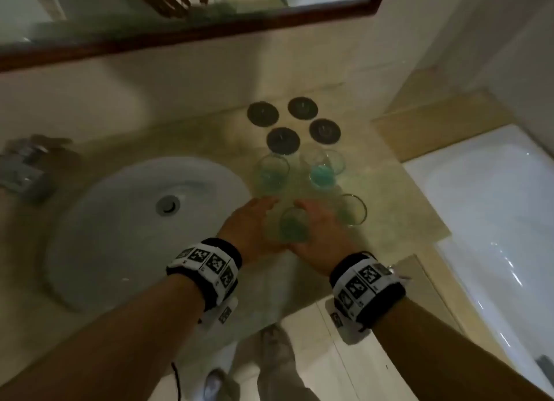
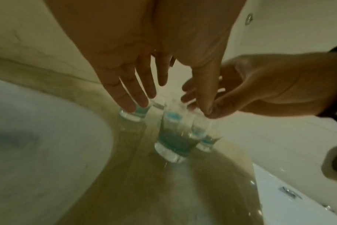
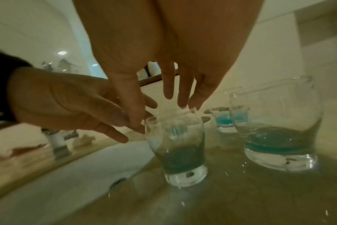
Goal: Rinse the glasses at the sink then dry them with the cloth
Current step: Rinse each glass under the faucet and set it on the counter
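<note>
Several clear glasses with blue-green liquid at the bottom stand on the beige counter (image 1: 398,209), right of the white sink (image 1: 99,227). The nearest glass (image 1: 293,227) (image 2: 171,137) (image 3: 180,146) stands upright between my two hands. My left hand (image 1: 254,221) (image 2: 169,105) hovers at its left with straight, spread fingers. My right hand (image 1: 322,230) (image 3: 160,115) reaches down over it, straight fingertips at the rim and thumb by the rim's left edge. The other glasses (image 1: 271,174) (image 1: 322,168) (image 1: 353,210) stand behind and to the right. No cloth can be made out.
Several dark round coasters (image 1: 283,140) lie behind the glasses near the wall. A chrome tap (image 1: 24,167) stands left of the sink, with a wood-framed mirror (image 1: 209,32) above. A white bathtub (image 1: 494,209) lies beyond the counter's right edge.
</note>
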A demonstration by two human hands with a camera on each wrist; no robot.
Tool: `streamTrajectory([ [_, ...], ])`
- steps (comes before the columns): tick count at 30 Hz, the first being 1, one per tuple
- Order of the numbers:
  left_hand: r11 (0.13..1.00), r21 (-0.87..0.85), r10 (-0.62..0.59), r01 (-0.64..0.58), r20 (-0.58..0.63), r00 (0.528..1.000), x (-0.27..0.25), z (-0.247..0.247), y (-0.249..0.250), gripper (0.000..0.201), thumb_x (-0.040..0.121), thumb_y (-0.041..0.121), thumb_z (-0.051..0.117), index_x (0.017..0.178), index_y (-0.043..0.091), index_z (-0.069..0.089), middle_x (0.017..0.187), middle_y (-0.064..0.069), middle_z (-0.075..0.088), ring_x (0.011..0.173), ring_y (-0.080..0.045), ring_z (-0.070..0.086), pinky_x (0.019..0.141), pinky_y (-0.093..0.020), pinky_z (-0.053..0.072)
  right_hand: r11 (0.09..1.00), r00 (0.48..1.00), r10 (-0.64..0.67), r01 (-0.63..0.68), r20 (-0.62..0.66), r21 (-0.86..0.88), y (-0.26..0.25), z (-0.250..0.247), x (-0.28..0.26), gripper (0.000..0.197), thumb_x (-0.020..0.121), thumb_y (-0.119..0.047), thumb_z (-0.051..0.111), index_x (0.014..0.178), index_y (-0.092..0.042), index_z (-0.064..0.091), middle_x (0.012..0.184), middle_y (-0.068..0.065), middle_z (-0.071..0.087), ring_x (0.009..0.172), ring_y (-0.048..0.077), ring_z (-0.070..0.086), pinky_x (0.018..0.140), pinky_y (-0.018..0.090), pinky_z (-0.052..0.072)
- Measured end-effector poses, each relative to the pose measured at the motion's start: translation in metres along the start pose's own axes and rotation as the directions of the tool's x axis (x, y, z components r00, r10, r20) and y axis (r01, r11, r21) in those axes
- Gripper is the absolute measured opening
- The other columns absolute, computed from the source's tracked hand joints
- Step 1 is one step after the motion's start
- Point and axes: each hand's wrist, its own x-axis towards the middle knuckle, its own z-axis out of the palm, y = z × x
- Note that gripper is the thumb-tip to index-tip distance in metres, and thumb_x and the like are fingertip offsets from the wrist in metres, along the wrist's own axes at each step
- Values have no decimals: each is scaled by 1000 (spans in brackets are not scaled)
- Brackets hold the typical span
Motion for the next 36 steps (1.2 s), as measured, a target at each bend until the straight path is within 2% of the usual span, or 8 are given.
streamTrajectory([
  [3,996,90,-35,28,75,997,15,19,-6,93,73,32,84,150,28,31,151,-1,43,131,-27,50,108,-40,41,988,994,-85,74,-71,-138,10,15,11,73,73,-26,80,138,-16,50,136,6,53,122,28,52,106,37,43],
  [6,998,53,-31,27,69,997,23,34,-10,89,75,27,82,150,28,33,148,-1,48,129,-26,53,108,-37,41,995,993,-95,94,-67,-26,19,25,15,73,68,-19,81,135,-12,53,132,10,55,116,30,56,100,43,49],
  [11,1000,-9,0,0,-7,1000,34,44,-16,83,73,25,83,144,34,40,138,3,58,119,-24,61,101,-32,46,990,987,-124,130,-100,53,22,12,21,74,62,-23,91,129,-11,60,123,7,64,110,23,61,89,22,41],
  [19,977,-207,-7,-47,-249,968,12,13,-37,77,62,29,90,126,39,47,118,7,68,104,-20,67,91,-40,55,935,942,-303,323,-145,146,-19,4,37,74,58,-28,95,124,-17,62,116,4,68,102,24,66,87,42,57],
  [25,953,-304,-129,-15,-446,886,-43,-44,-92,82,61,29,92,131,31,51,120,9,68,107,-15,66,93,-36,55,863,873,-482,457,80,213,-107,26,70,74,64,-32,92,128,-23,58,126,-2,62,113,17,61,97,40,53],
  [29,896,-440,-309,60,-521,796,-75,-68,-151,75,60,29,93,123,37,52,109,15,67,98,-10,67,82,-14,52,819,814,-564,530,140,218,-181,61,98,63,76,-57,73,126,-21,61,123,-4,64,107,11,61,92,31,54],
  [34,780,-621,-484,77,-522,702,-81,-75,-226,82,58,29,95,128,28,53,116,6,67,103,-16,67,90,-37,58,808,805,-581,552,122,207,-257,101,144,37,93,-34,68,125,-15,63,121,1,67,109,16,63,95,41,54],
  [36,761,-643,-522,88,-526,671,-76,-76,-246,86,59,30,95,132,27,51,120,5,65,106,-17,65,94,-36,56,813,805,-576,546,141,204,-283,113,164,32,97,-26,64,127,-14,62,123,2,67,111,17,63,97,39,53],
])
